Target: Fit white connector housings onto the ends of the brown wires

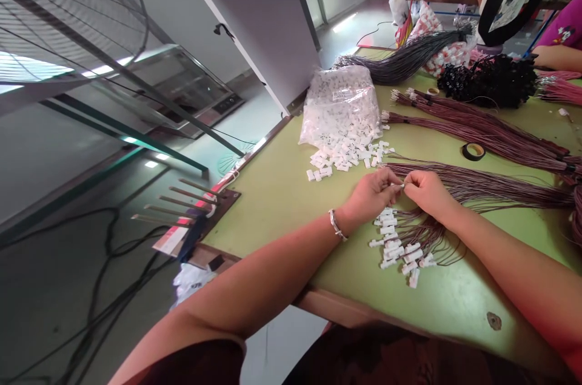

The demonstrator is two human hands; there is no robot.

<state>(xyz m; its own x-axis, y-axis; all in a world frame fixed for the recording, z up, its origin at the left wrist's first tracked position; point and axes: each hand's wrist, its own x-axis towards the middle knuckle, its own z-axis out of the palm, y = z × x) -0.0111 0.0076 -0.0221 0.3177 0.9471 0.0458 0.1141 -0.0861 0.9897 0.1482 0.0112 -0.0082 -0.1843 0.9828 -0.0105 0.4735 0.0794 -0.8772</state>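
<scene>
My left hand (375, 192), with a bracelet at the wrist, is closed in a pinch on a small white connector (401, 185), mostly hidden by the fingertips. Touching or nearly touching it, the fingertips of my right hand (426, 192) are pinched together; what they hold is hidden. Thin brown wires (491, 182) run in a loose bundle just behind my right hand. Below both hands lie several white connectors (393, 248) with brown wires attached. A heap of loose white connectors (339, 154) spills from a clear plastic bag (343, 91) beyond my left hand.
Further brown wire bundles (477, 130), a roll of black tape (473, 151), a black heap of parts (491, 82) and dark wires (404, 57) lie farther back. A pegged rack (220, 215) sits at the left table edge. Another person's arm (557, 57) shows at right.
</scene>
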